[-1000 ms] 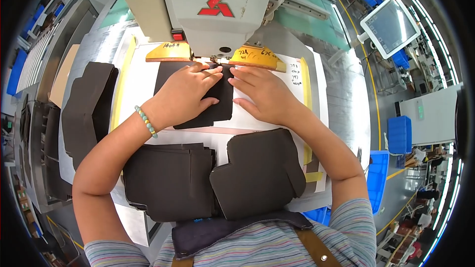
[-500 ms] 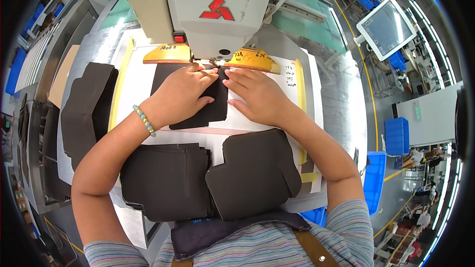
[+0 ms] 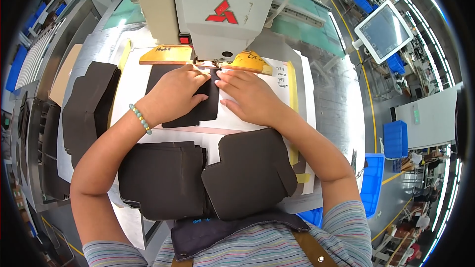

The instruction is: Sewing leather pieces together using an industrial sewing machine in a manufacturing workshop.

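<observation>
1. Head view: both hands lie flat on a dark cut piece [image 3: 190, 104] on the white counter [image 3: 247, 118], under the sewing machine head [image 3: 213, 10].
2. Left hand [image 3: 173, 94] presses the piece with fingers spread, not clenched; right hand [image 3: 247, 96] lies open at its right edge, fingertips by the needle.
3. Positioning seems in hand; the next move would need steady, even feeding.
4. Stacks of dark pieces [image 3: 208, 178] lie near.
</observation>
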### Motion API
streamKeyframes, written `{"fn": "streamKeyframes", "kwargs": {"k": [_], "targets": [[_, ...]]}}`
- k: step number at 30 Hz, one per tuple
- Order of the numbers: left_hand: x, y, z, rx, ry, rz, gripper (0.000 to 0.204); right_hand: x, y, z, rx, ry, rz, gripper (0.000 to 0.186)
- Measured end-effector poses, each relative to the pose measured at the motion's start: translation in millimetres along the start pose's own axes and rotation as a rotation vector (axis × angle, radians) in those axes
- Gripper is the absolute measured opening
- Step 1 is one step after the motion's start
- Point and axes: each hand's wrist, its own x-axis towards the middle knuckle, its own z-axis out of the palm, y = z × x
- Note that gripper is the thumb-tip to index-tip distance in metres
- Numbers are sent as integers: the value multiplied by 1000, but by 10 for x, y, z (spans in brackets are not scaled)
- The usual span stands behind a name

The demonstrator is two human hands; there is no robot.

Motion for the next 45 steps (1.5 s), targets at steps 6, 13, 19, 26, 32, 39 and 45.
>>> {"fn": "streamKeyframes", "kwargs": {"k": [6,13,19,26,32,39,45], "targets": [[-77,-6,16,10,32,26,53,-28,21,0,-5,-8,11,43],[-523,-136,-257,-324,52,-118,49,-255,-27,-409,443,-47,206,36],[-954,-509,-201,-633,198,-436,43,-313,-334,-394,738,-141,312,31],[-963,-599,-230,-1320,119,-653,35,-14,-602,-168,694,-51,234,25],[-885,-844,-71,-1236,-20,-572,27,77,-607,-64,680,56,323,20],[-718,-905,111,-1207,4,-540,22,-34,-596,-17,548,229,492,21],[-876,-1244,257,-1087,62,-496,25,-104,-600,81,569,286,557,23]]}}
